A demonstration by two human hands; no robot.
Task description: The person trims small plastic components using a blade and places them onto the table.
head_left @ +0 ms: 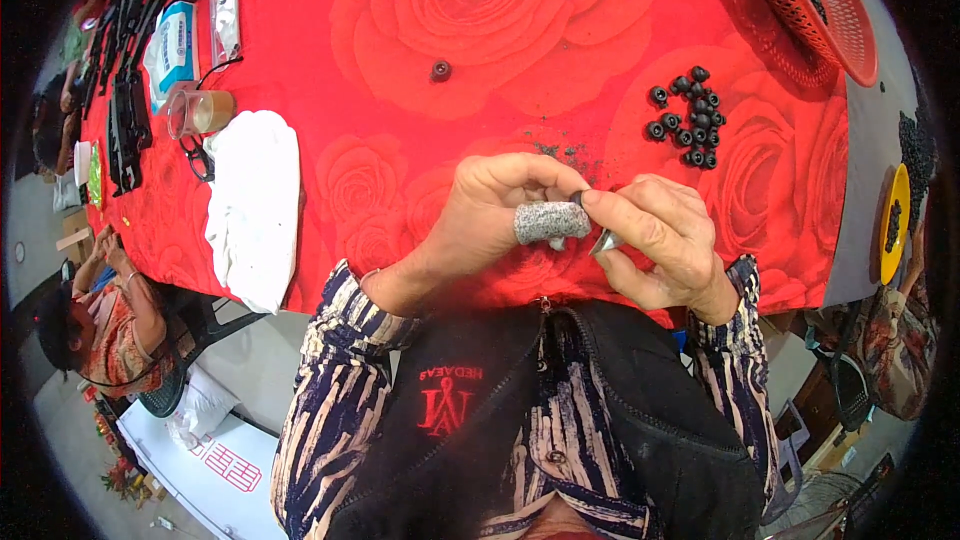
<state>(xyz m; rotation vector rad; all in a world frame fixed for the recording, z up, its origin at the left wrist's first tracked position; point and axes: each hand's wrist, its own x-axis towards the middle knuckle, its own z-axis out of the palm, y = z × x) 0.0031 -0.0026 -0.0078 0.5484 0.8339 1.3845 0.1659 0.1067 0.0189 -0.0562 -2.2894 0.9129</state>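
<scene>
Close in front of my body, both hands meet over the red rose-patterned tablecloth (480, 50). My left hand (478, 208) is closed, pinching a small black round part (577, 198) between its fingertips. A grey speckled sleeve (548, 223) wraps one of its fingers. My right hand (660, 230) is closed on a small, flat, shiny metal blade (604, 241), its fingertips right against the black part. Dark crumbs (570, 153) are scattered just beyond the hands. Several black round parts (690, 120) lie in a group to the right, and a single black part (441, 70) sits farther off.
A red plastic basket (850, 30) holding black parts stands at the far right. On the left are a white cloth (250, 205), a cup of brown liquid (210, 111), a tissue pack (172, 50) and long black pieces (128, 120). Other people sit at both sides.
</scene>
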